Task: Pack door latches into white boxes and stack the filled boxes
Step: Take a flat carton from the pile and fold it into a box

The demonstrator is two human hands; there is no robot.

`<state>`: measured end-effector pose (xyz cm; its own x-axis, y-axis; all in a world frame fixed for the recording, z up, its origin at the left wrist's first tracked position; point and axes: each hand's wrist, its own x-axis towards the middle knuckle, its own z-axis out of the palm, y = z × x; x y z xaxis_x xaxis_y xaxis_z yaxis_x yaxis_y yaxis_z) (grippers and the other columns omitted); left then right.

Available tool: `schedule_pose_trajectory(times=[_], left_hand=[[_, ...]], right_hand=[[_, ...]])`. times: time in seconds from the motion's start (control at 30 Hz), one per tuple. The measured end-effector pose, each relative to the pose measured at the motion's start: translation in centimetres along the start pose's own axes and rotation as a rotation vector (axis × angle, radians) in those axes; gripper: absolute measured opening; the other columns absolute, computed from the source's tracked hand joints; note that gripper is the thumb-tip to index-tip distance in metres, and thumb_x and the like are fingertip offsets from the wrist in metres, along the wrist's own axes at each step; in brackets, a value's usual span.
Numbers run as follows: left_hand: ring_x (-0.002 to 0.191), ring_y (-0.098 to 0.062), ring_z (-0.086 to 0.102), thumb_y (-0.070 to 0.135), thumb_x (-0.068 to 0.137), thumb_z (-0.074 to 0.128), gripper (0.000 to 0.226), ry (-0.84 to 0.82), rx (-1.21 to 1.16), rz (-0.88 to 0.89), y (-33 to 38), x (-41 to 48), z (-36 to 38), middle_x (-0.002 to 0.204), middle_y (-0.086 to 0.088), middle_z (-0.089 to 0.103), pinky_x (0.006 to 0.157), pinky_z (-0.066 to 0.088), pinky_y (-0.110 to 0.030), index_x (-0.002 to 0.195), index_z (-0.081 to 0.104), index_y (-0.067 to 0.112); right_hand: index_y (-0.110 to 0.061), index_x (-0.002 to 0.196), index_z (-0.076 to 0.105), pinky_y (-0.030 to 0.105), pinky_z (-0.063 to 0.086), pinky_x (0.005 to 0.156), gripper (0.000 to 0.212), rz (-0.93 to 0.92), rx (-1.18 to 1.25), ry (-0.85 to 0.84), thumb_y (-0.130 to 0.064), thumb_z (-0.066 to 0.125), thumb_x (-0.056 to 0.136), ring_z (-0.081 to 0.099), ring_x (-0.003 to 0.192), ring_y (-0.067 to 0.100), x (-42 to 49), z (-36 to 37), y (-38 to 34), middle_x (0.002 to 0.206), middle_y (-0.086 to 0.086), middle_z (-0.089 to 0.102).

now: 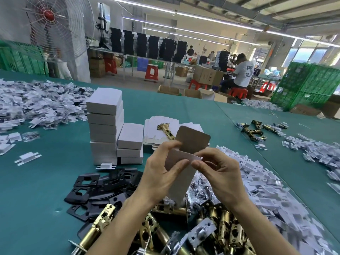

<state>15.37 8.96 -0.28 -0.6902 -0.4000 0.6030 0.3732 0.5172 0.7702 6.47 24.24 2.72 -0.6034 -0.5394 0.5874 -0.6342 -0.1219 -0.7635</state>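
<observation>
You hold the white box (181, 183) up between your two hands. Your left hand (163, 173) pinches its left side, and your right hand (219, 173) pinches its top edge. It looks like light, thin card that bends easily, so grip the edges softly. The latches (226, 223) under your hands look heavy and hard.

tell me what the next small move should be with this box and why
Probably pull the white box mouth fully open. The left hand and right hand both pinch its front edge, the lid flap stands up, and the box looks not yet squared up. The latches lie just below.
</observation>
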Motion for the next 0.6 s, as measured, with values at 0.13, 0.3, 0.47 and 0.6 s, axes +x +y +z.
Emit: schedule_pose_trajectory(times=[0.13, 0.3, 0.47, 0.6], left_hand=[[0.132, 0.000, 0.042, 0.065, 0.077, 0.070, 0.084, 0.002, 0.299, 0.176, 0.2, -0.1, 0.4, 0.147, 0.003, 0.036, 0.093, 0.047, -0.014, 0.145, 0.028, 0.039], [0.092, -0.018, 0.060, 0.061, 0.070, 0.066, 0.073, 0.030, 0.343, 0.109, 0.6, -0.6, 0.7, 0.129, 0.012, 0.038, 0.067, 0.058, -0.040, 0.127, 0.024, 0.041], [0.088, -0.015, 0.060, 0.051, 0.075, 0.070, 0.059, 0.048, 0.251, 0.118, 0.7, -0.4, -0.1, 0.116, 0.013, 0.047, 0.062, 0.056, -0.042, 0.119, 0.033, 0.038], [0.086, -0.010, 0.057, 0.033, 0.071, 0.082, 0.065, 0.042, 0.301, 0.130, 0.6, -0.4, -0.3, 0.113, 0.020, 0.046, 0.061, 0.055, -0.040, 0.117, 0.036, 0.036]], right_hand=[[-0.023, 0.097, 0.074, 0.034, 0.059, 0.074, 0.019, 0.000, 0.008, 0.133, -0.030, 0.077, 0.079, 0.070, 0.080, 0.019, -0.5, 1.3, -0.4, 0.088, -0.002, 0.070], [-0.026, 0.095, 0.074, 0.024, 0.056, 0.071, 0.021, 0.018, 0.023, 0.100, -0.038, 0.079, 0.078, 0.069, 0.080, 0.016, -1.2, 3.0, -1.0, 0.090, -0.006, 0.066], [-0.037, 0.108, 0.065, 0.034, 0.058, 0.080, 0.032, -0.023, 0.113, 0.049, -0.035, 0.077, 0.079, 0.069, 0.092, 0.019, -0.7, 2.5, -2.1, 0.104, -0.002, 0.064], [-0.038, 0.116, 0.057, 0.030, 0.056, 0.081, 0.033, 0.069, 0.289, 0.102, -0.034, 0.071, 0.086, 0.070, 0.096, 0.018, 0.1, 2.2, -3.3, 0.109, -0.005, 0.069]])
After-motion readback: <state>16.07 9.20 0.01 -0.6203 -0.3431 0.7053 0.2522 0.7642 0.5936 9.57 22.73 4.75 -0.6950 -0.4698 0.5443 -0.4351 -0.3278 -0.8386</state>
